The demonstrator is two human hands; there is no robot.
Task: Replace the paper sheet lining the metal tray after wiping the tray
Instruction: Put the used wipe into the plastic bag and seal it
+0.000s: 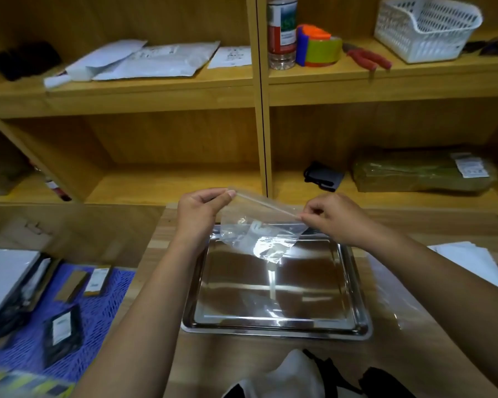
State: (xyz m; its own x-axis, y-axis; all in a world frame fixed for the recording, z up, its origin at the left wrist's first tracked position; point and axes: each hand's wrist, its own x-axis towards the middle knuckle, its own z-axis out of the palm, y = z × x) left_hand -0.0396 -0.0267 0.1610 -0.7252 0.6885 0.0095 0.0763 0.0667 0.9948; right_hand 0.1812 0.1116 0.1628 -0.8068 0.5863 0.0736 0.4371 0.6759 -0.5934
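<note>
Held up a clear zip bag (259,234) over the far side of the metal tray (270,330). Pinched one end of the zip strip with the left hand (202,211), thumb and finger pressed tight on it. Pinched the other end with the right hand (334,219) in the same way, with the other fingers curled in. Saw something small and white inside the bag, but could not tell what. Found the bag thin, soft and floppy, hanging down close to the tray's far rim; could not tell whether touching it or not. Found the tray lying flat on the wooden bench (202,369), right under both hands and between the two arms. Saw no paper in it, only bare shiny metal. Judged the tray to be hard and stiff, smooth and a bit slippery, so best gripped by the raised rim on two sides. Spotted white paper sheets (472,259) on the bench off to the right, past a clear plastic sleeve (391,282) that lay just beside the tray. Lay well apart from both hands, those sheets. Guessed the paper to be very light, thin and bendy, easy to crease or tear. Best picked up by two corners, one sheet only, held loosely, then lowered flat into the tray and smoothed out from the middle.
</note>
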